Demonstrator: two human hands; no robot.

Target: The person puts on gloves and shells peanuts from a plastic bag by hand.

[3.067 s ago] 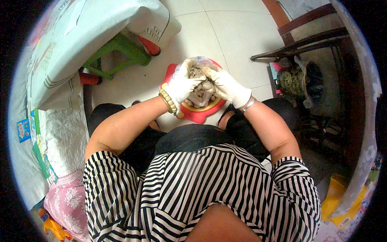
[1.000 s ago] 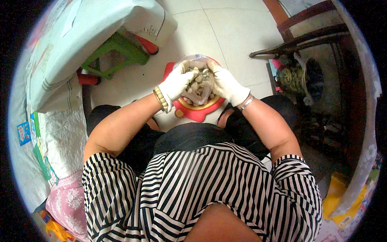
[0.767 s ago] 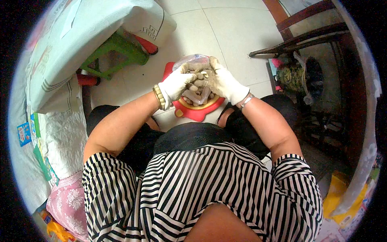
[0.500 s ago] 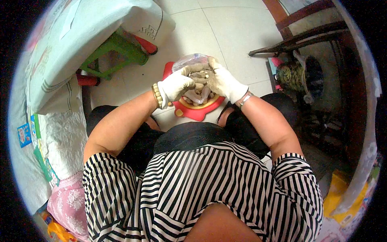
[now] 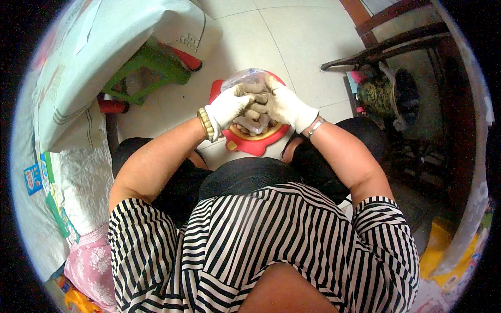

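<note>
My left hand [image 5: 232, 107], in a soiled white glove with a beaded bracelet at the wrist, has its fingers curled inward. Facing it is my right hand [image 5: 284, 104], gloved too, its fingers bent toward the left ones. The fingertips meet or nearly meet; anything small between them is too unclear to make out. Both hands are over a red stool-like piece [image 5: 253, 146] with a yellow ring. On it lies a clear plastic bag [image 5: 244, 77], partly behind the fingers, with brownish lumps below the hands.
A green stool [image 5: 148, 70] with red-tipped legs stands at the left beside a cloth-covered table [image 5: 115, 31]. Dark wooden furniture [image 5: 391, 44] is at the right, with a patterned round object under it. My knees flank the red piece.
Both hands have shifted slightly, and the fingers between them have changed their bend. More of the red piece's upper right edge shows now.
</note>
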